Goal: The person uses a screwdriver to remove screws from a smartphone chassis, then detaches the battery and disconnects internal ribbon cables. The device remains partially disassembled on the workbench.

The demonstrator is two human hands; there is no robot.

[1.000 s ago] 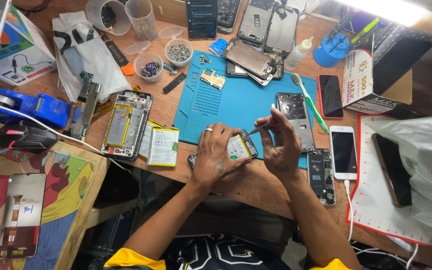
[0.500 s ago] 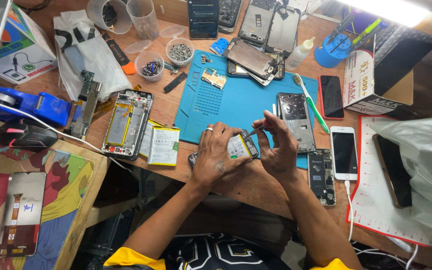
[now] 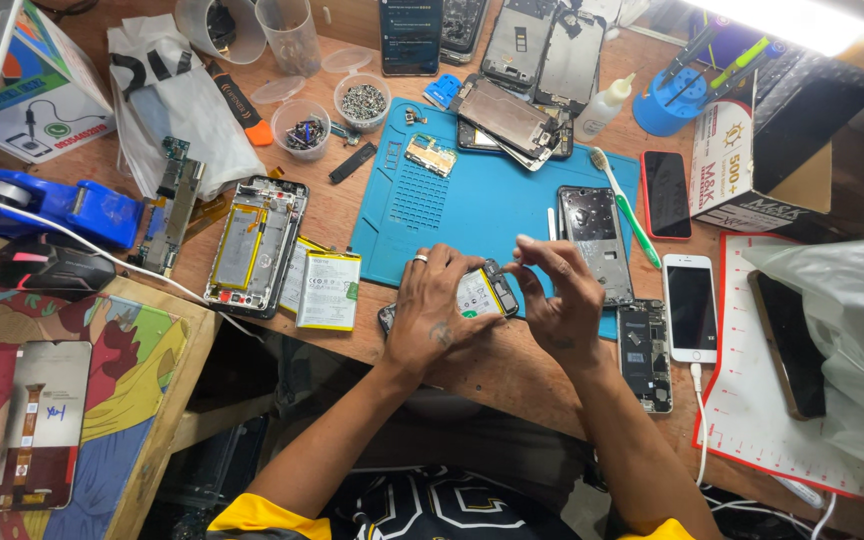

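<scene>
- The opened phone [image 3: 480,293] sits at the front edge of the blue work mat [image 3: 472,200], back off, with its battery showing.
- Left hand [image 3: 439,318] lies over the phone's left side, fingers wrapped around it and gripping it. There's a ring on one finger.
- Right hand [image 3: 562,300] is at the phone's right end, thumb and forefinger pinched together just above that corner. Can't tell if anything's between them, too small.
- Just right of the hands, a bare phone frame [image 3: 592,230] lies on the mat, next to a green toothbrush [image 3: 628,208].
- A white phone [image 3: 692,307] lies further right, on charge.
- Off to the left, a loose battery [image 3: 329,290] rests beside another gutted phone [image 3: 255,243] on the wooden desk [image 3: 352,215].
- Little tubs of screws [image 3: 361,100] stand near the mat's top left corner.
</scene>
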